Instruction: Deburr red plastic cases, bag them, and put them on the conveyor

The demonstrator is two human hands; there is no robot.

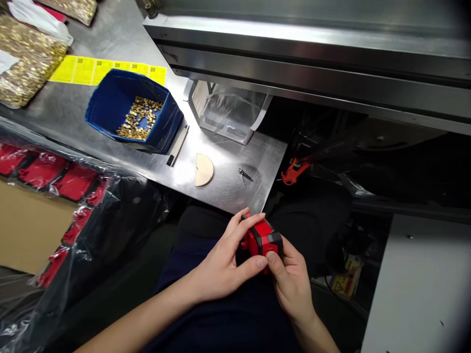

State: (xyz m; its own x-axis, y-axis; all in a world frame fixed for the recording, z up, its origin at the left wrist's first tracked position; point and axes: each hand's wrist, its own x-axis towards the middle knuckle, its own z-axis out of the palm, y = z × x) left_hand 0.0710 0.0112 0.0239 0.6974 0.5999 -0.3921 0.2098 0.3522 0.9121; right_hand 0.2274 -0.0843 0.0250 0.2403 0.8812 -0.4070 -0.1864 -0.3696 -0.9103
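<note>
Just past the table's front edge, above my lap, both hands grip one red and black plastic housing (262,229). My left hand (230,260) has its fingers over the top and left side, the thumb pressed on the near face. From the right, my right hand (294,279) wraps round the housing, its thumb on the near face beside the left thumb. The far side and underside of the part are hidden. On the metal table (224,193) ahead lie a nail clipper (245,174) and a pale half-round disc (204,170).
A blue bin (106,105) holds small brass pieces, with a brush (178,146) beside it. Behind stands a clear-lined tray (231,113) under a metal frame (312,63). An orange air gun (294,170) hangs right. At left, a plastic-lined box (37,220) holds red parts.
</note>
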